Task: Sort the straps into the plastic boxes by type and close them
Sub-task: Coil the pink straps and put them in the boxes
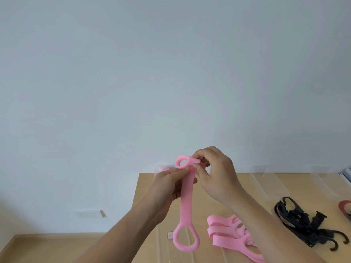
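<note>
1. Both hands are up in front of the wall, sharing one pink strap (187,196); the left hand (167,186) pinches it just under the top loop, thumb and fingers closed flat on the band, which steadies it so the other hand can work.
2. The right hand (214,175) is closed on the very top end, fingertips curled around the folded bit beside the small loop; it looks to me like a fold or roll being started there, probably to make the strap compact enough for a box.
3. Below the two grips the band hangs straight down and free; its big oval loop dangles at the bottom, touching nothing, held high presumably so the whole length stays untangled.
4. Down and to the right of the grip lies the pile of pink straps (233,234) on the wooden table (218,188); further right, well apart from the hands, sits a heap of black straps with hooks (311,224); the types are lying in separate heaps, which suits the sorting.
5. A clear plastic box (163,242) sits directly beneath the hanging loop, close at hand for a drop; more clear boxes (266,185) stand behind the grip towards the right; I cannot tell what lies inside them.
6. At the far right edge a red strap (345,205) just peeks in.
</note>
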